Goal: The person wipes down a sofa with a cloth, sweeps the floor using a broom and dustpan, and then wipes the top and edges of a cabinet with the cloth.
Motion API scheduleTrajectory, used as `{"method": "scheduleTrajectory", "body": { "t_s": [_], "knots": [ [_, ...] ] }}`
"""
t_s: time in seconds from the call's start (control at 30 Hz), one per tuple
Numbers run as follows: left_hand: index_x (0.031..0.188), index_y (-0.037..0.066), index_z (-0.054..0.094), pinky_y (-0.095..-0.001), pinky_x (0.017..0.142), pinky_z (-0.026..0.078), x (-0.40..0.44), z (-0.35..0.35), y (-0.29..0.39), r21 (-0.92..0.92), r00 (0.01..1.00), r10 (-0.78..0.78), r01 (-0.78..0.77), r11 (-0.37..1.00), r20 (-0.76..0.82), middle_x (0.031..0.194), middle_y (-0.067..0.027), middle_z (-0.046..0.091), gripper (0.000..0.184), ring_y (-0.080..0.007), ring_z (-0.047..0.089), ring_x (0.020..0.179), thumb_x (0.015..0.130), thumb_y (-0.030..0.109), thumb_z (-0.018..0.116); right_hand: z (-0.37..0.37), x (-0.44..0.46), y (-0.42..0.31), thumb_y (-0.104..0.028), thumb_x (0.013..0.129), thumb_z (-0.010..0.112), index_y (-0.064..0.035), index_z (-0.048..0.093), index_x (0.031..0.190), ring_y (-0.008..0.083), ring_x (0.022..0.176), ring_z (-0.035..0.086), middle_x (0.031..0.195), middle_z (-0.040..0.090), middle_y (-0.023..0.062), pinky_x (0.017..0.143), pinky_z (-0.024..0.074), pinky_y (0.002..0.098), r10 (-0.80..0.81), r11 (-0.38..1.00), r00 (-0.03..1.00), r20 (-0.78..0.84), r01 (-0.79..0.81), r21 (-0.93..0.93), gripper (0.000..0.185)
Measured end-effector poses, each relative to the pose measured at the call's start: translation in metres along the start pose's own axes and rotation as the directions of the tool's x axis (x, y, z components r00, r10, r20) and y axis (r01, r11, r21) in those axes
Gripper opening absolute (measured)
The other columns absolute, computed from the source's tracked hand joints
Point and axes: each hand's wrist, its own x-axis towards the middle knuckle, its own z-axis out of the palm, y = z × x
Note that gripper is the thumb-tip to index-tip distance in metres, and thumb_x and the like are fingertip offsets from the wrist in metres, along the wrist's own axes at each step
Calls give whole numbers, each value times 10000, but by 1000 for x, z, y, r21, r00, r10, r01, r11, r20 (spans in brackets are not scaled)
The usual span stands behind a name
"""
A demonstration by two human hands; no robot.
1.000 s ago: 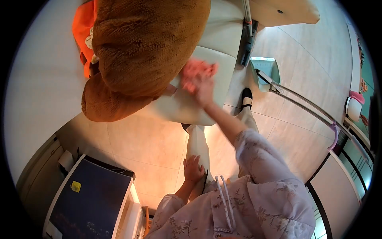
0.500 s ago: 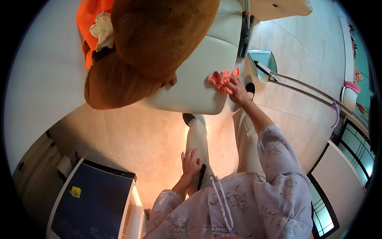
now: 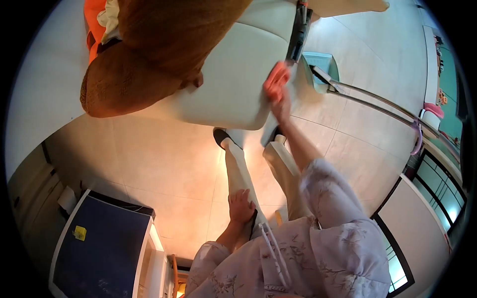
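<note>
One view, from the head: we find a coral cloth [image 3: 277,79] at the right edge of a pale seat [image 3: 233,74], near its front corner, bunched and blurred. We read its long axis as running away from us, far end leaning slightly right, below a dark brush head [image 3: 298,37]; the near end meets the right hand [image 3: 281,107]. Those fingers look closed on the cloth; how tightly, we cannot tell. We note the left hand [image 3: 241,206] on the left trouser leg [image 3: 237,169], fingers slightly spread, gripping nothing. Brown plush [image 3: 159,49] overlaps the seat's left part; a pale dustpan [image 3: 325,63] sits right of the cloth.
</note>
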Motion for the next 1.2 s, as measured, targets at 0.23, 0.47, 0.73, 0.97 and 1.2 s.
{"method": "scheduleTrajectory", "body": {
  "t_s": [0.23,0.47,0.73,0.97,1.2],
  "knots": [
    [1125,52,541,-463,988,288,12,-7,13,62,999,35,-37,997,22,1092,-140,540,449,-312,458,1075,705,196,606,-60,-97,-61,-224,892,577,-19,536,1118,297,973,578,1052,591,175,855,452,364,114,895,912,394,-266,358,308],
    [1130,52,535,-472,1008,271,9,-7,6,122,996,37,-47,991,79,1126,-134,525,447,-307,451,1094,709,182,607,-65,85,10,-173,871,490,-75,550,1056,120,659,550,832,564,31,598,478,270,461,650,842,281,-536,539,218],
    [1146,59,530,-504,1032,251,15,-22,-1,177,987,62,-88,980,147,1136,-124,522,463,-311,446,1108,709,184,616,-9,-69,-43,-415,901,522,-74,521,1191,202,834,594,970,614,102,704,466,323,672,590,707,220,-690,419,448],
    [1163,57,530,-480,1027,254,21,-28,-12,188,968,86,-132,973,237,1143,-128,521,478,-298,441,1120,711,190,611,-17,-96,-73,60,792,358,-128,370,1020,147,531,496,736,454,47,530,519,324,523,-448,344,780,-668,595,295],
    [1256,81,466,-520,1058,205,-9,-11,-9,193,991,-8,-18,981,133,1197,-144,503,543,-294,426,1175,742,193,600,5,-54,-176,80,765,342,-143,287,920,202,428,443,713,424,79,467,473,395,663,-437,213,717,-669,602,278]
  ]
}}
